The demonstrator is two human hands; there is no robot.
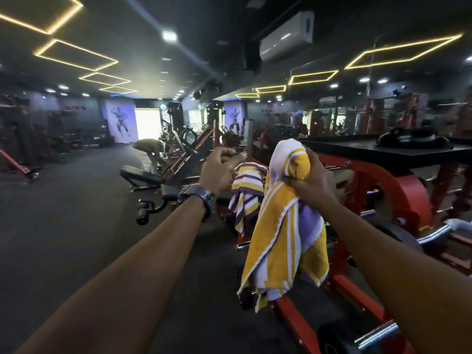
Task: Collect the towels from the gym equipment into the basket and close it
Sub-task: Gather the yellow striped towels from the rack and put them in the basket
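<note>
Inside a dim gym lit by yellow ceiling strips, my right hand (pixel 310 178) grips a yellow-and-white striped terry towel (pixel 283 226), fingers (pixel 297 180) wrapped tight around its bunched upper part. The rest of the cloth hangs down from my fist in loose folds, clear of the floor, in front of the red steel frame of a weight machine (pixel 388 185).

My left hand (pixel 221 169) is raised beside it with nothing in it, fingers loosely curled and partly apart, a dark digital wristwatch (pixel 201 199) strapped on the wrist. Just beyond that hand, a second towel, striped purple, yellow and white (pixel 246 194), is draped over a part of the red machine and hangs down its side. The left hand is near this towel; whether it touches it, I cannot tell.

A black flat platform (pixel 357 146) sits atop the red machine to the right, with a dark rounded object on it that is too blurred to identify. Chrome pegs (pixel 378 333) and black weight plates (pixel 334 338) jut from the frame at lower right. To the left, a black padded bench (pixel 140 176) stands on the dark rubber floor (pixel 63 226). Farther back, a person in light clothing (pixel 148 152) bends over beside other machines, near a bright doorway (pixel 144 123). A white wall air-conditioning unit (pixel 286 37) hangs overhead.
</note>
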